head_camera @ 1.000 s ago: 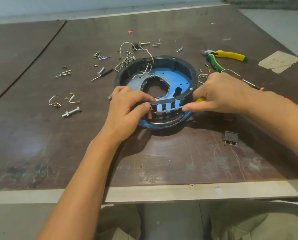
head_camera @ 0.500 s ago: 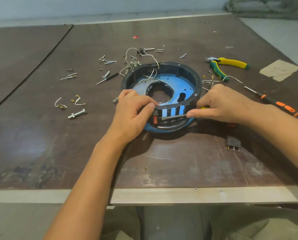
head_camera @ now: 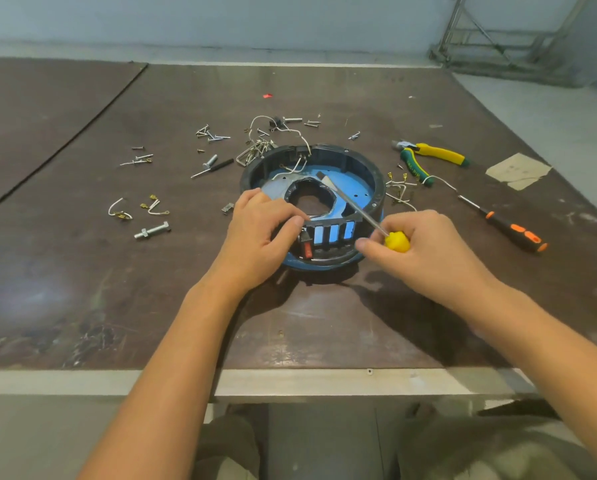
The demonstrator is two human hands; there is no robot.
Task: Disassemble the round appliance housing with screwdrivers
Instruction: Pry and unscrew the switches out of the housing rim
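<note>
Two hands share the work here. Our left hand [head_camera: 259,237] curls over the near rim of the round housing [head_camera: 376,178], thumb down beside the red rocker switch [head_camera: 306,250] in the slotted wall. The housing sits flat on the desk [head_camera: 151,292], straight ahead of us. Our right hand [head_camera: 428,252] wraps the yellow handle of the flat-blade screwdriver [head_camera: 355,206]. Its shaft slants over the rim, so the blade lies above the blue floor by the central opening.

We judge the housing to be a light, stiff, hollow shell of moulded plastic. It would likely skate or tip on the smooth desk under a prying push unless pinned down. The rim looks the soundest place to hold, being thick and continuous. The thin ribs between the slots near the switch may crack if squeezed or levered. A slip off hard plastic could send the blade toward the left hand, so we would place our fingers out of its line. Loose screws [head_camera: 211,136] lie beyond the housing.
</note>
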